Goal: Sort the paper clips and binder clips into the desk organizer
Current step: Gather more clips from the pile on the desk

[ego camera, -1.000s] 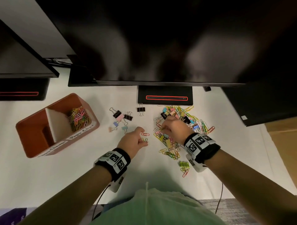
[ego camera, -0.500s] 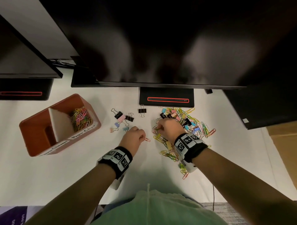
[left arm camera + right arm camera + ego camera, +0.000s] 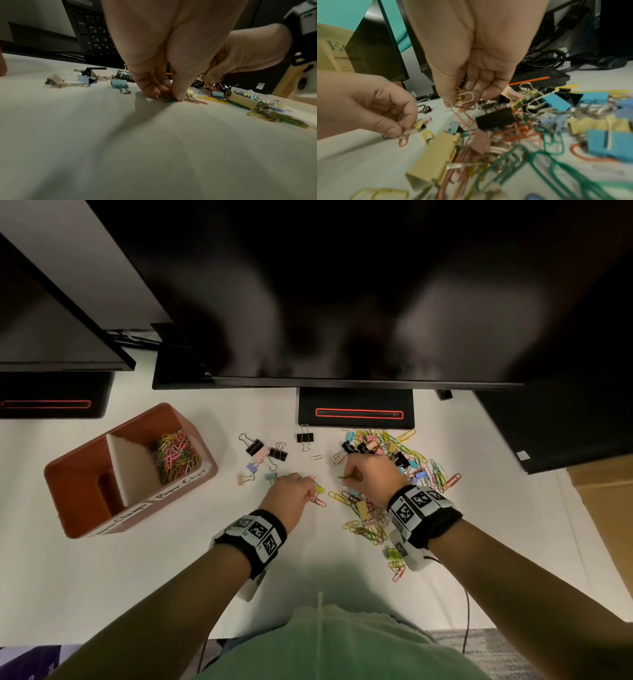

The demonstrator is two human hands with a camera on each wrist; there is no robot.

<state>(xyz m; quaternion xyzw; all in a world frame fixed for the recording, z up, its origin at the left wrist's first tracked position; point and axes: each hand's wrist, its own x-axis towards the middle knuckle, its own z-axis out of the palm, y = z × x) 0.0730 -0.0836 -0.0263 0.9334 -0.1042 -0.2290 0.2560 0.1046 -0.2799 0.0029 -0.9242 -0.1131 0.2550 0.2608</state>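
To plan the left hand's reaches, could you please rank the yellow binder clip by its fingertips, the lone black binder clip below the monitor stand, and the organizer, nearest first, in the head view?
1. yellow binder clip, at the left hand fingertips.
2. lone black binder clip, farther back.
3. organizer, far left.

Bare forearms, each with a black wrist strap (image 3: 255, 534) carrying white squares printed with black coded markers; a thin dark cable (image 3: 466, 611) trails away; pale green shirt (image 3: 329, 645).
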